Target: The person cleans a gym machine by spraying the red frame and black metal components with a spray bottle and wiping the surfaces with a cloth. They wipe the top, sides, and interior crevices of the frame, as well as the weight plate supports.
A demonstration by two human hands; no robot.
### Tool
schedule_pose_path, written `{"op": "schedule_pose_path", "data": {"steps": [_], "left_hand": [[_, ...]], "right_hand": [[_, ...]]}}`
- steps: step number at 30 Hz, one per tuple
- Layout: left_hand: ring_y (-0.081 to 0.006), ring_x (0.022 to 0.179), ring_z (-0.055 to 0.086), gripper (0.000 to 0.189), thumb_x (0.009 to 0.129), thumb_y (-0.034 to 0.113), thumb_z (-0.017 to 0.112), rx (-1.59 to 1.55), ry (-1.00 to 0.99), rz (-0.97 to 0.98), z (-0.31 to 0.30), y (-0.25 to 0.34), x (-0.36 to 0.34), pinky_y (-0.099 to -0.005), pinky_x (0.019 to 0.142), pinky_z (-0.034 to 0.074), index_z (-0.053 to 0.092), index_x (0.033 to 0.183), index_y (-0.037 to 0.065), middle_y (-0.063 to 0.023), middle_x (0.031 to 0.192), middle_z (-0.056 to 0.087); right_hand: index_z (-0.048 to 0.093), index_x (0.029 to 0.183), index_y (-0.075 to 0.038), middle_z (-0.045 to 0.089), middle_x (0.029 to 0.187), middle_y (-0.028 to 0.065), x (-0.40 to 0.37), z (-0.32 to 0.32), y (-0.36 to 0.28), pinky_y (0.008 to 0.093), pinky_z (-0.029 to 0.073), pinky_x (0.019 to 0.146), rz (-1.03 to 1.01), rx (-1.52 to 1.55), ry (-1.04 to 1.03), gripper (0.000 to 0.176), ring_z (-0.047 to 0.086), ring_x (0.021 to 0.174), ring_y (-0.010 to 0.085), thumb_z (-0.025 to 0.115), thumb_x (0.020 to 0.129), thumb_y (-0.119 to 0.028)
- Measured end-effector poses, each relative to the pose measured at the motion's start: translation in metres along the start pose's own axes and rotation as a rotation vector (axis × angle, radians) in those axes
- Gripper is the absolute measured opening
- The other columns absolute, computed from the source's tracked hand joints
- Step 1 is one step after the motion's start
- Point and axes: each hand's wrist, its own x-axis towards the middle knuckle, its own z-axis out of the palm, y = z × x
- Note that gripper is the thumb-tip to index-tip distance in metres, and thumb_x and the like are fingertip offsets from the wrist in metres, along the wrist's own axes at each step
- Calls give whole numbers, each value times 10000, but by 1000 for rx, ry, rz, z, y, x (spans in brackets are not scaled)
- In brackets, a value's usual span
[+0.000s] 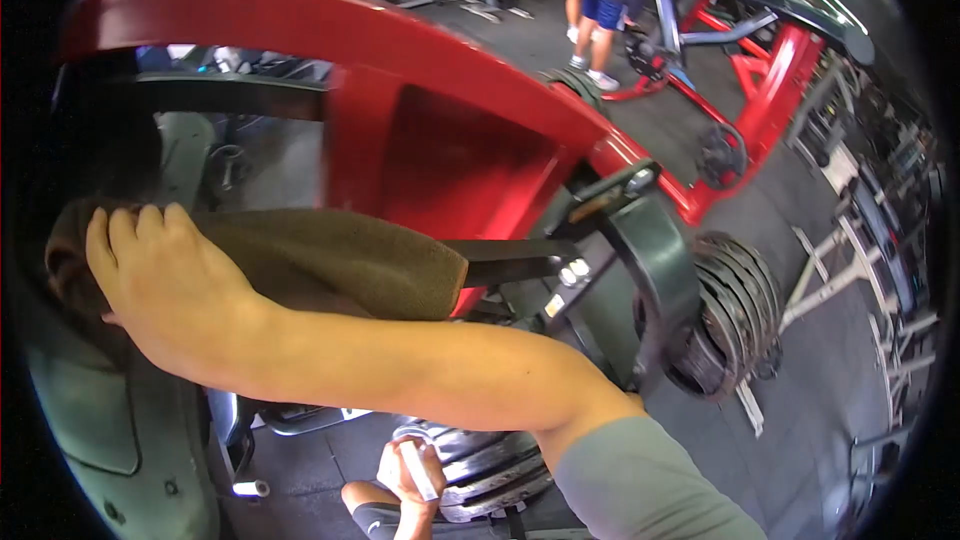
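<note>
My right hand (180, 285) reaches across from the lower right, its bare forearm below a grey sleeve. Its fingers curl over the bunched left end of a brown towel (340, 255). The towel lies stretched along a dark part of the red and black weight machine (450, 80). Lower down, my left hand (408, 475) closes around a white, bar-shaped object (418, 470) whose kind I cannot make out. Beside that hand are a bare knee and dark shorts (378, 518). Metal weight plates (490, 470) are stacked just to its right.
Black weight plates (735, 315) hang on the machine's right side. A dark green pad (90, 400) stands at the left. Two people (600, 10) stand at the back near another red machine (770, 90). Benches and racks (860, 250) line the right side.
</note>
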Motion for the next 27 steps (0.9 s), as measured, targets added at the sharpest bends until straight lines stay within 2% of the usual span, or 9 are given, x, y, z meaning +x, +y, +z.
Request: {"op": "schedule_pose_path", "data": {"steps": [8,12,15,16,17,20,21,23,27], "left_hand": [[-342,752,596,190,890,182,594,97,-184,-7,-1,18,4,-413,693,477,581,938,-1,-165,832,601],[-377,721,576,198,903,191,579,163,-175,49,8,23,3,-438,652,461,562,914,-6,-183,810,576],[-313,723,652,244,936,245,602,7,-12,-190,30,19,-10,-382,665,524,636,892,8,-162,820,653],[-312,720,654,239,933,241,608,-61,-15,-280,28,26,-5,-387,659,525,640,903,7,-163,816,652],[-311,717,656,234,929,237,613,-127,-14,-367,24,34,3,-392,654,526,644,914,5,-164,812,652],[-307,707,661,227,919,225,631,-327,-7,-633,8,56,25,-406,637,530,655,948,2,-167,800,651],[-312,698,647,228,917,226,628,-272,-34,-546,9,54,25,-405,631,520,646,936,-1,-168,791,640],[-325,676,606,239,914,231,613,-34,-106,-198,13,39,19,-399,615,489,615,888,-7,-167,765,607],[-342,679,593,213,910,181,593,197,-121,277,20,30,15,-402,617,500,583,824,-13,-164,751,586]], "right_hand": [[531,1228,51,584,989,138,-167,-107,115,412,446,743,320,-26,-291,656,567,846,293,783,702,-249],[496,1303,78,557,1273,253,-234,-151,144,456,403,1065,484,31,-196,603,532,1191,410,689,741,-24],[477,1324,97,546,1314,280,-257,-175,138,444,408,1083,655,227,-59,569,516,1246,428,578,764,76],[493,1283,98,599,1195,296,-266,-181,131,428,512,963,729,192,24,457,648,1068,390,509,827,86],[544,1247,90,646,1110,282,-273,-195,118,417,514,895,1149,542,66,396,663,976,420,488,863,14],[663,1048,3,665,1081,167,-320,-240,102,408,499,914,922,-87,-119,258,628,1089,291,665,790,1],[661,1029,-16,655,1096,197,-318,-251,91,449,494,949,1154,-71,-33,319,608,1088,383,634,728,85],[574,1240,-26,595,1292,170,-319,-279,81,428,464,1025,1643,1205,1043,370,573,1192,316,629,891,-136],[491,1317,-9,566,1265,141,-304,-308,76,393,467,969,1448,1020,902,431,570,1145,250,547,991,-285]]}}
